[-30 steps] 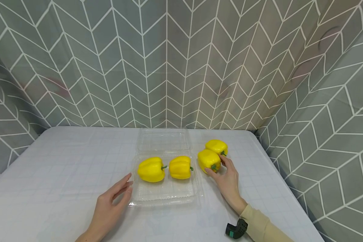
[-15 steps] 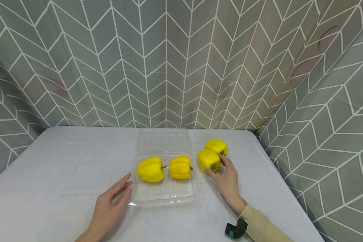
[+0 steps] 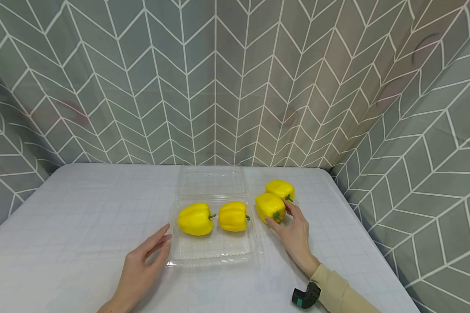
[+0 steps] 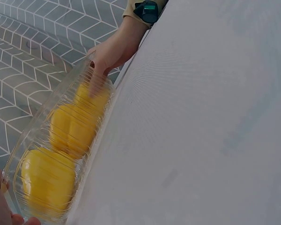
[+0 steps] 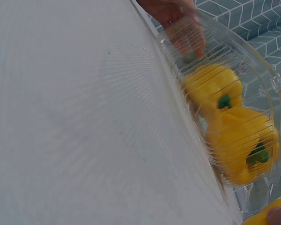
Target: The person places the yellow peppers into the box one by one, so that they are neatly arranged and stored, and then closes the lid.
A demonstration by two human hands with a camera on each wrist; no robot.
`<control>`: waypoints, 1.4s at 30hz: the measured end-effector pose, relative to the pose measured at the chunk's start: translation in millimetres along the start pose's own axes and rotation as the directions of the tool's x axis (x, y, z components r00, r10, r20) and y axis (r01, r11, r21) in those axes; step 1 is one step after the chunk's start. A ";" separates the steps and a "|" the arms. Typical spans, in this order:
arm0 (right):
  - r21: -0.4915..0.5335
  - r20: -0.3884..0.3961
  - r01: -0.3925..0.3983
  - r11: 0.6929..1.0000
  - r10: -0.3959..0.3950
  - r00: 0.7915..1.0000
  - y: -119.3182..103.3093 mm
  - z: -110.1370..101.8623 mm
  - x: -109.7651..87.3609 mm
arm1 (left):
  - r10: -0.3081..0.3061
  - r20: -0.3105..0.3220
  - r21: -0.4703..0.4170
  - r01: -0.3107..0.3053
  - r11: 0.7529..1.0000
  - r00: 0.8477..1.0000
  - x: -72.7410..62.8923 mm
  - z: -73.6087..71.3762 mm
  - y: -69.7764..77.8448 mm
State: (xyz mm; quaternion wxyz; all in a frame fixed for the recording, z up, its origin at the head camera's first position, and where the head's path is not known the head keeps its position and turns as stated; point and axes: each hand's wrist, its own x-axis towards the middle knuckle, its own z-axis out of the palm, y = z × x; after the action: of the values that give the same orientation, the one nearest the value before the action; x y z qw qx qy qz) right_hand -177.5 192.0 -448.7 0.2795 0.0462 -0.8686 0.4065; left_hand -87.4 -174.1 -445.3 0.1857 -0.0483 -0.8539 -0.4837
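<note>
A clear plastic clamshell container (image 3: pixel 215 252) lies with its lid (image 3: pixel 211 180) folded back. Two yellow bell peppers sit inside: the left one (image 3: pixel 196 219) and the right one (image 3: pixel 233 216), both with green stems toward the right. My left hand (image 3: pixel 142 261) rests at the container's left edge, fingers extended and loosely bent. Just right of the container, my right hand (image 3: pixel 293 232) holds a third yellow bell pepper (image 3: pixel 269 206) between thumb and fingers. Behind that one lies another yellow bell pepper (image 3: pixel 280 189). Through the container's ribbed wall, the left wrist view shows a pepper (image 4: pixel 47 180).
A white cloth-covered table (image 3: pixel 82 217) spreads under everything. Grey patterned curtains (image 3: pixel 215 82) hang along its back and right sides. A black device (image 3: pixel 307 296) is on the right wrist, by a beige sleeve (image 3: pixel 338 287).
</note>
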 end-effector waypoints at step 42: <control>0.063 -0.002 -0.052 0.997 0.052 0.999 -2.1 -1.7 -1.2 | -0.021 -0.003 0.027 0.021 0.999 1.000 0.1 0.2 1.1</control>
State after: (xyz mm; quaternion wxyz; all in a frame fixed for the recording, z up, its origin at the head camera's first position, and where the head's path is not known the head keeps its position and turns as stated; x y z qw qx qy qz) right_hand -175.0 191.7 -447.1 0.2687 0.0318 -0.8558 0.4410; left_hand -87.2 -173.3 -444.5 0.1824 -0.0362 -0.8605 -0.4743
